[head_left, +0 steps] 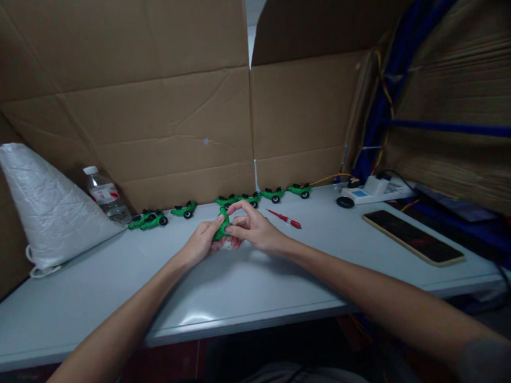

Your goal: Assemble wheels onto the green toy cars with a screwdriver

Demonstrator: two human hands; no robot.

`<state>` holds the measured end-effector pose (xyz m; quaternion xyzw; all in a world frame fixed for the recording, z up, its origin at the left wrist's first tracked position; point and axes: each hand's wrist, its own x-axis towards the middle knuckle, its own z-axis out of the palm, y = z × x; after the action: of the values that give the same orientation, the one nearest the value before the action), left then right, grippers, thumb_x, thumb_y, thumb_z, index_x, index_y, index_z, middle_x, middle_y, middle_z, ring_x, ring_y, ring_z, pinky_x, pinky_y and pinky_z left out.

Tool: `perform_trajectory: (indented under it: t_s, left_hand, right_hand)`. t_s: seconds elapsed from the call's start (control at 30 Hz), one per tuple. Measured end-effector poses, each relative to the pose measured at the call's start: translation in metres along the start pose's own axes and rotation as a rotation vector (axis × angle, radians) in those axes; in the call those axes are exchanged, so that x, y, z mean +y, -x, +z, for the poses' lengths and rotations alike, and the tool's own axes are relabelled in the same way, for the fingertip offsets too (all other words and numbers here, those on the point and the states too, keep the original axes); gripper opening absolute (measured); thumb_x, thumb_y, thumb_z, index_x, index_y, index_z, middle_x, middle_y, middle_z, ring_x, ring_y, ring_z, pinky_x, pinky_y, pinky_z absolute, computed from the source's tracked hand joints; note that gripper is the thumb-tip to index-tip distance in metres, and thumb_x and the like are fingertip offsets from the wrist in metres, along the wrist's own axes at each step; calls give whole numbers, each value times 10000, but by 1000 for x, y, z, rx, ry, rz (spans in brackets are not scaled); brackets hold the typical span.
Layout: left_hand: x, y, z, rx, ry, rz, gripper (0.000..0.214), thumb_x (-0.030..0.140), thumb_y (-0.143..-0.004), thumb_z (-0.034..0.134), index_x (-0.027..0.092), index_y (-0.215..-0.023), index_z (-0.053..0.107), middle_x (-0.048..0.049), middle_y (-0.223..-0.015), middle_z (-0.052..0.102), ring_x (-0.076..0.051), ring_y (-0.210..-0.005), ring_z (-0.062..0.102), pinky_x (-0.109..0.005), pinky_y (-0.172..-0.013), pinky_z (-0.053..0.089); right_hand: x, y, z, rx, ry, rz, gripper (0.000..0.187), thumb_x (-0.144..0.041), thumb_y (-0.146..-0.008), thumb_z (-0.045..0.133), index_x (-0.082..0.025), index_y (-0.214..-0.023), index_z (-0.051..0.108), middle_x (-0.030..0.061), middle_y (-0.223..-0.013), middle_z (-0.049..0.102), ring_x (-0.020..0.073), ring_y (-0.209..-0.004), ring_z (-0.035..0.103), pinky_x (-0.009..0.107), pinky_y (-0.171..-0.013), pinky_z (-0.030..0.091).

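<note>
Item, green toy piece (221, 231): one, at the centre of the frame, held above the desk (262, 284); finer details blurred.
Left hand (203, 239): thumb and fingers pinching the piece from its left side.
Right hand (254, 229): index finger arched, thumb at the piece's right edge; whether these fingers pinch it or merely touch it, cannot tell.
Green toy vehicles, black wheels: along the far edge of the desk; an overlapping cluster (153, 220) and a single vehicle (184, 210) left of centre, a row (273, 195) from centre to right of centre.
Screwdriver (289, 219), red handle: lying just right of the right hand.
Phone (414, 236), dark screen, face up: right of the frame.
Power strip (382, 189), white, with black ring (345, 202) near it: right, behind the phone.
Bottle (107, 196), clear, white cap: left, beside a silvery-white bag (49, 209).
Cardboard panels (144, 106): behind the desk.
</note>
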<state>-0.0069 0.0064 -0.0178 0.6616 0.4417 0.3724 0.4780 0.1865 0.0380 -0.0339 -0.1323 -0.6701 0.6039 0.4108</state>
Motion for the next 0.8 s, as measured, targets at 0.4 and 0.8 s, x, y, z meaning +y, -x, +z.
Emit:
perform_trajectory:
  t_s: [0.4, 0.8]
  left_hand:
    - [-1, -2, -2, 12, -94, -12, 661, 770, -929, 493, 160, -691, 584, 25, -521, 432, -90, -441, 287, -247, -441, 179]
    - [11, 0, 3, 61, -173, 41, 681, 724, -981, 445, 142, -690, 645, 11, -529, 470, -114, -491, 325, -261, -483, 231]
  right_hand:
    - [6, -3, -4, -8, -14, 13, 574, -480, -824, 831, -266, -1118, 386, -81, -701, 680, 140, -562, 672, 256, -544, 566]
    - [9, -3, -3, 27, 28, -20, 481, -495, -873, 786, -257, -1092, 430, -69, -695, 691, 134, -551, 664, 249, -529, 569]
